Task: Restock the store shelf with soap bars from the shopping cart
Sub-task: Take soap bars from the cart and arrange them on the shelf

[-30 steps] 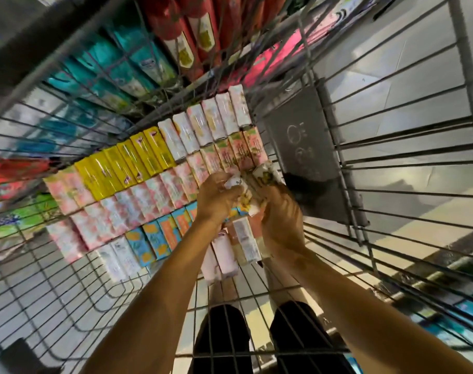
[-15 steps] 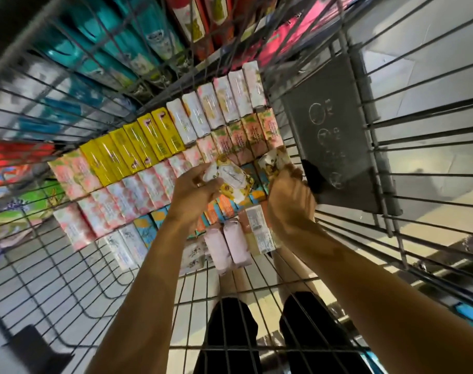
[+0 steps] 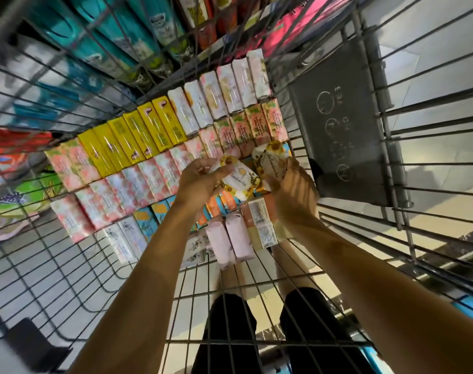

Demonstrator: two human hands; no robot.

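While rows of soap bars (image 3: 159,157) fill the cart (image 3: 68,265), the left hand (image 3: 200,182) and right hand (image 3: 292,193) each grip a sunflower-wrapped bar (image 3: 236,179).

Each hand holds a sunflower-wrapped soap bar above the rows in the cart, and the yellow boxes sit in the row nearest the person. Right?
Not quite. The head view shows the yellow boxes in the far row, not the nearest. The left hand and right hand do each hold a sunflower bar above the rows.
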